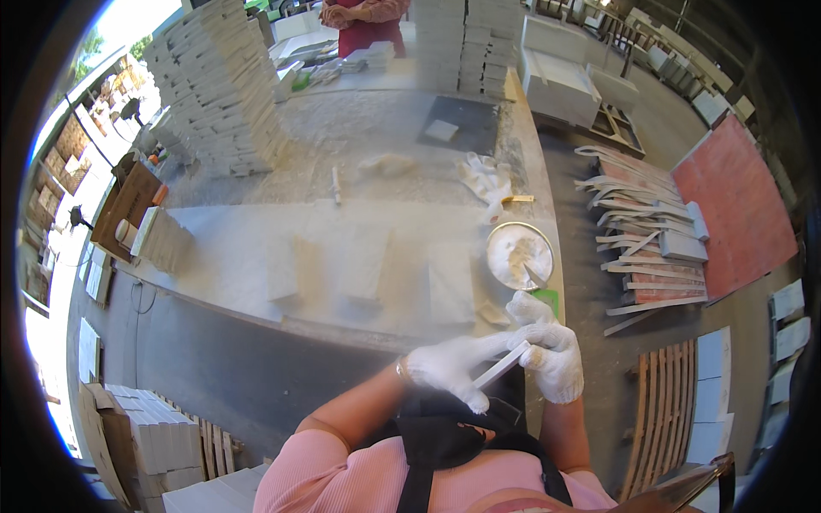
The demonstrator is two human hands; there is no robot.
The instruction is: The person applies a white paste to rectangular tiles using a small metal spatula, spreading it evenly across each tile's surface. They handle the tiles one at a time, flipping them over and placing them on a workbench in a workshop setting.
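Observation:
Close to my body, both hands in white knit gloves are on a thin white tile (501, 365), which shows nearly edge-on. My left hand (449, 366) grips its left side, thumb below and fingers above. The fingers of my right hand (550, 355) are bent around its upper right end. Just beyond my right hand stands a round tub (520, 255) of white paste with a spatula (536, 277) in it. A green flat piece (547, 301) lies beside the tub, partly hidden. Several white slabs (451, 286) lie along the near side of the dusty table (231, 224).
Tall stacks of thin slabs (214, 94) stand at the far left and far middle. White gloves (486, 181) lie beyond the tub. A person in a red apron (370, 38) stands across the table. Strips (637, 227) and a wooden pallet (663, 410) are on the right.

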